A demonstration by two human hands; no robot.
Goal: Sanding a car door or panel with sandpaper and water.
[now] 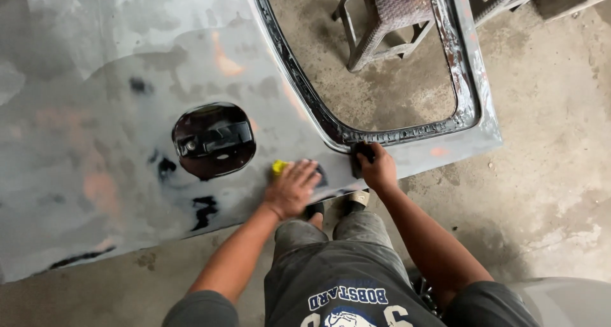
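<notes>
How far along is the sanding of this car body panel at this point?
Most of the large grey sanded car body panel looks dull and rubbed down. In hand: the left hand presses a yellow sanding pad near the lower edge, while the right hand braces on the black window-opening rim. Left: glossy black patches below the dark oval recess.

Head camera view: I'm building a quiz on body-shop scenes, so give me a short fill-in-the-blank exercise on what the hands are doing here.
1. The left hand presses a ____ pad flat against the grey panel.
2. The right hand grips the lower edge of the panel's ____ opening.
3. Through that opening a ____ stands on the concrete floor.

Missing words: yellow; window; stool
</notes>
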